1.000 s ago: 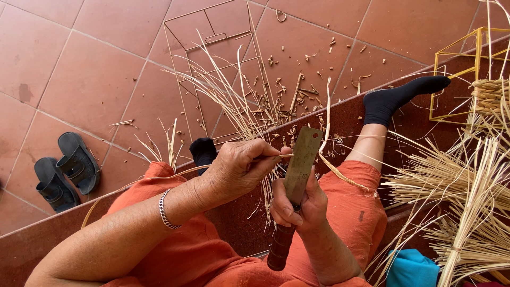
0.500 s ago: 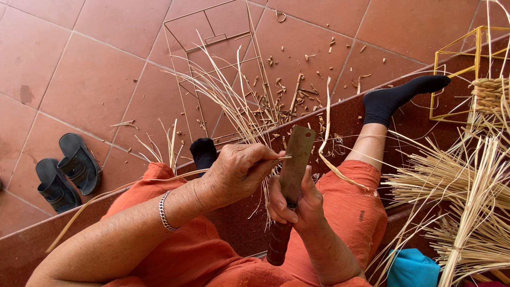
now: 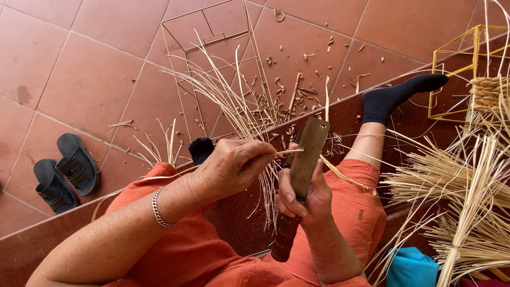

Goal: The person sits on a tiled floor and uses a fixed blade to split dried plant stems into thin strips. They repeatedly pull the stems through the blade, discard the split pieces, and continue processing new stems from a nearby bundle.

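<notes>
My left hand (image 3: 231,165) pinches a thin pale cane strip (image 3: 287,152) and holds it against the flat blade of a knife (image 3: 309,155). My right hand (image 3: 304,196) grips that knife just above its dark wooden handle (image 3: 284,239), with the blade pointing up and away from me. A bundle of long split strips (image 3: 234,106) fans out beyond my left hand over the floor. I wear orange clothes, a silver bracelet (image 3: 158,209) on the left wrist and black socks (image 3: 396,95).
Shavings (image 3: 289,90) litter the red tile floor around a thin wire frame (image 3: 212,48). A pair of dark sandals (image 3: 64,172) lies at the left. Bundles of straw (image 3: 467,212), a yellow wire frame (image 3: 467,64) and a teal cloth (image 3: 411,268) sit at the right.
The knife blade has shifted slightly left toward the strip. The long end of the strip that trailed down past my left arm is drawn in and shows only as a short loop.
</notes>
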A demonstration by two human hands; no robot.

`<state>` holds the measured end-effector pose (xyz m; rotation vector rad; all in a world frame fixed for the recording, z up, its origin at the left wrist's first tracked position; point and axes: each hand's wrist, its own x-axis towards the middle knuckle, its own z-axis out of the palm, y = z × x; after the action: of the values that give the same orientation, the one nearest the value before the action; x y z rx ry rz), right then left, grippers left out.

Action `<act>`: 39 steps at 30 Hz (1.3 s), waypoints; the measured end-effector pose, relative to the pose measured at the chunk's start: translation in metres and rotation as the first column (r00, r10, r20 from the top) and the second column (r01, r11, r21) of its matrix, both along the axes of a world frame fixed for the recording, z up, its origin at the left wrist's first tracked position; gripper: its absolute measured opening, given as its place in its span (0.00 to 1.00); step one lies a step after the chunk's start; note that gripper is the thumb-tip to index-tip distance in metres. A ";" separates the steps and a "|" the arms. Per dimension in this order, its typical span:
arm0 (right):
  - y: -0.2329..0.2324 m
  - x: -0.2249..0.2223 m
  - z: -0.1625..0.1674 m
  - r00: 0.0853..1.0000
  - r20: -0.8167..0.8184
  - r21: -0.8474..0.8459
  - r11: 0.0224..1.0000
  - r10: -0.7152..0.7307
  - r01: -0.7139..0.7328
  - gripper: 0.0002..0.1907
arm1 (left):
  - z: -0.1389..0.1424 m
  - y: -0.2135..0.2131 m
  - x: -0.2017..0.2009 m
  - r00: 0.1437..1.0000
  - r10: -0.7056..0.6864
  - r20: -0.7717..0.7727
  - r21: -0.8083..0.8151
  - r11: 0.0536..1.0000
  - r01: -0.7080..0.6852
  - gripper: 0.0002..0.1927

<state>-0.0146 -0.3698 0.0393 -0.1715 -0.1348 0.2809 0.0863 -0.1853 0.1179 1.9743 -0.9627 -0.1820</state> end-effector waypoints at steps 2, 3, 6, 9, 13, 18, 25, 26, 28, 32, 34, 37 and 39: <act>0.001 0.000 0.003 1.000 -0.021 -0.028 1.000 0.007 -0.007 0.31 | -0.001 0.001 -0.001 0.999 0.000 0.041 -0.004 1.000 0.000 0.06; 0.002 0.000 0.004 1.000 -0.014 -0.045 0.999 0.013 -0.013 0.31 | -0.002 0.001 -0.002 1.000 0.003 0.030 0.017 1.000 -0.003 0.06; 0.004 0.001 0.005 0.999 0.007 -0.051 0.998 0.032 -0.031 0.32 | -0.004 0.002 -0.003 1.000 -0.003 0.023 0.042 0.999 0.002 0.04; 0.003 0.004 0.005 0.998 0.019 -0.012 0.998 0.064 -0.063 0.33 | -0.006 0.003 -0.001 1.000 -0.009 0.030 0.073 0.997 0.007 0.03; 0.002 0.003 0.006 0.995 0.040 0.105 0.990 0.088 -0.092 0.31 | -0.007 0.003 0.000 0.997 -0.011 0.080 0.071 0.997 0.006 0.04; 0.004 0.003 0.006 0.995 0.019 0.123 0.988 0.094 -0.096 0.31 | -0.007 0.003 -0.001 0.994 -0.020 0.112 0.066 0.998 0.013 0.03; 0.003 0.002 -0.004 0.995 0.044 0.082 0.992 0.088 -0.091 0.30 | -0.007 0.003 -0.002 0.993 -0.014 0.117 0.082 0.997 0.004 0.04; 0.003 0.002 -0.005 0.995 0.043 0.082 0.992 0.089 -0.092 0.30 | -0.006 0.003 -0.002 0.989 -0.015 0.145 0.067 0.998 0.005 0.04; 0.003 0.001 -0.008 0.995 0.038 0.081 0.992 0.092 -0.095 0.29 | -0.005 0.003 -0.003 0.980 -0.015 0.199 0.036 0.999 0.008 0.05; 0.006 0.002 -0.009 0.994 0.035 0.088 0.991 0.100 -0.103 0.29 | -0.006 0.003 -0.004 0.982 -0.019 0.190 0.072 0.997 0.005 0.05; 0.008 0.002 -0.008 0.995 -0.001 0.065 0.993 0.102 -0.102 0.29 | -0.009 0.004 -0.005 0.981 -0.021 0.194 0.079 0.997 0.006 0.06; 0.010 0.003 -0.008 0.995 0.002 0.050 0.994 0.096 -0.096 0.29 | -0.014 0.003 -0.006 0.989 -0.022 0.148 0.045 0.999 0.016 0.06; 0.012 0.003 -0.009 0.996 -0.024 0.029 0.995 0.091 -0.090 0.30 | -0.017 0.004 -0.005 0.993 -0.019 0.112 0.071 0.997 0.011 0.06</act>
<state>-0.0120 -0.3582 0.0305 -0.1338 -0.1216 0.3714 0.0813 -0.1808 0.1012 2.0602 -1.0568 -0.1148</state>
